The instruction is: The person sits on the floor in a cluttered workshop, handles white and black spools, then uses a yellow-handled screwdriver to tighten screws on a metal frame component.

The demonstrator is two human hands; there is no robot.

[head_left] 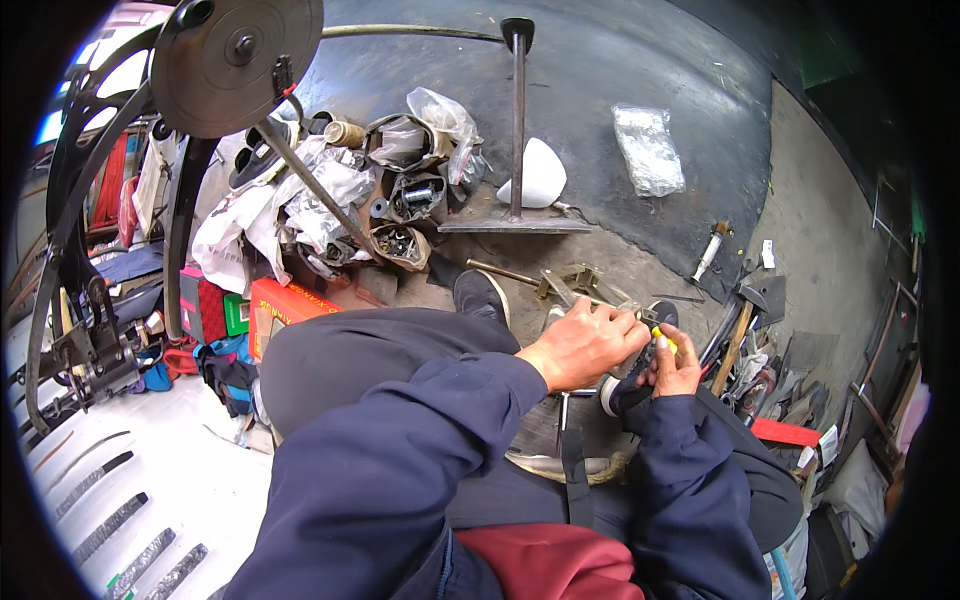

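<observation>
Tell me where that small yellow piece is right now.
In the head view, right of centre, the small yellow piece is at the fingertips of the right hand, close beside the left hand.

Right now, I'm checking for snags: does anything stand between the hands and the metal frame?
Nothing visible does: the left hand is at the metal frame; the right hand, alongside, pinches a small yellow piece.

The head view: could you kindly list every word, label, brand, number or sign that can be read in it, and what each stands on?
Orange box: pale lettering on its side; wording not copied here.
White plastic bag: faint print, too blurred to read.
Green box: pale mark, too small to read.
</observation>
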